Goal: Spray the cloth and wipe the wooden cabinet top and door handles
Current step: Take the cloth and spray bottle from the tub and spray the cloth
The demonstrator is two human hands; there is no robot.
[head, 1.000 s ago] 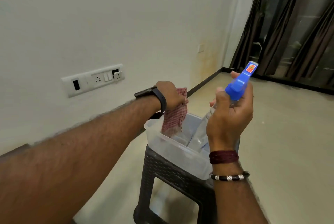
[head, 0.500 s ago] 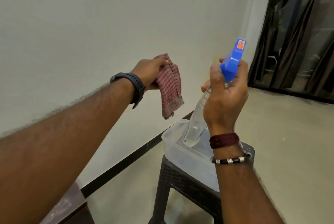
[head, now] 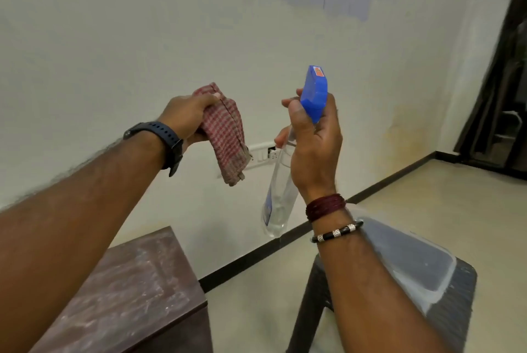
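Note:
My left hand point(head: 186, 116) grips a folded red-and-white checked cloth point(head: 226, 139) at its top, and the cloth hangs down in the air. My right hand point(head: 312, 141) holds a clear spray bottle point(head: 278, 196) by its neck, fingers round the trigger under the blue spray head point(head: 313, 93). The nozzle faces the cloth, a short gap to its left. A dusty brown wooden cabinet top point(head: 128, 295) lies at lower left, below my left arm. Its door handles are out of sight.
A dark plastic stool point(head: 456, 304) stands at lower right with a clear plastic tub point(head: 422, 264) on it. A white wall with a switch panel point(head: 261, 151) is ahead. Dark curtains point(head: 502, 90) hang at far right. Beige floor lies between cabinet and stool.
Both hands have risen out of the tub with cloth and bottle. The view has swung left, so the cabinet top now shows and the stool sits further right.

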